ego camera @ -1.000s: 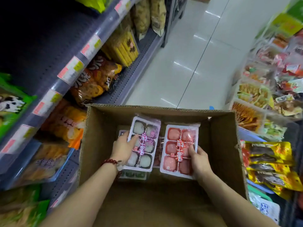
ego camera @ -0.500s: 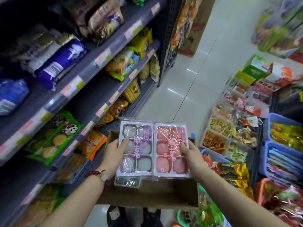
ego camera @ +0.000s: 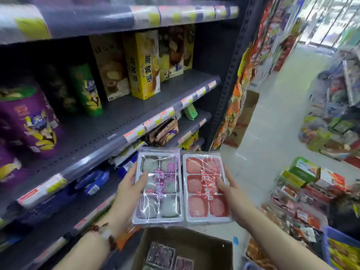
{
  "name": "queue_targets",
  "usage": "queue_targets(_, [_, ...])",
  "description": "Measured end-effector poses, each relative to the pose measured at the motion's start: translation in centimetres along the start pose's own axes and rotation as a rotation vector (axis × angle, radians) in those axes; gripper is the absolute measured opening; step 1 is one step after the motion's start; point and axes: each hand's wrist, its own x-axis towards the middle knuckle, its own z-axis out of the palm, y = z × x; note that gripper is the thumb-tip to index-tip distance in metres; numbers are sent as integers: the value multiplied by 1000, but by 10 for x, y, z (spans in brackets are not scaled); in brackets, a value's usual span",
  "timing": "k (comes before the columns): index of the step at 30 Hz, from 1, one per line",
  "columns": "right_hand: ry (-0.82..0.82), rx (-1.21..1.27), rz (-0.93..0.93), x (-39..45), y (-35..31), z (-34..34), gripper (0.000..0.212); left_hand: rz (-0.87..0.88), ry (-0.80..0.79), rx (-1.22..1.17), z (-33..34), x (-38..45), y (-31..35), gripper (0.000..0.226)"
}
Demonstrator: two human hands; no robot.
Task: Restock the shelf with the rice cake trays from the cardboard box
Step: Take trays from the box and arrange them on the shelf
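Note:
My left hand point(ego camera: 128, 190) grips the left edge of a purple-labelled rice cake tray point(ego camera: 158, 187) with grey cakes. My right hand point(ego camera: 231, 191) holds the right edge of a pink rice cake tray point(ego camera: 204, 190). Both trays are side by side, touching, held up in front of the grey shelf point(ego camera: 109, 129). Below them stands the open cardboard box point(ego camera: 210, 250), with more wrapped trays point(ego camera: 161, 256) lying inside. A bead bracelet is on my left wrist.
Purple and green snack canisters point(ego camera: 29, 123) and yellow boxes point(ego camera: 144, 63) stand on the shelf, with a bare stretch of shelf board between them and the price strip. Lower shelves hold blue packets. Snack bins point(ego camera: 311, 191) line the right of the aisle.
Both hands lifted the two trays out of the box and raised them to shelf height. The view swung up from the box to the upper shelves.

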Motion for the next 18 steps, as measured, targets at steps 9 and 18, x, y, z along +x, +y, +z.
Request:
queue_targets(9, [-162,-38,-181,-34,-112,64,36,65,109,-153,-63,-31,88,37])
queue_targets(18, [-321,-68,-267,-71,-195,140,36,95,126,-349,-145,-77,165,21])
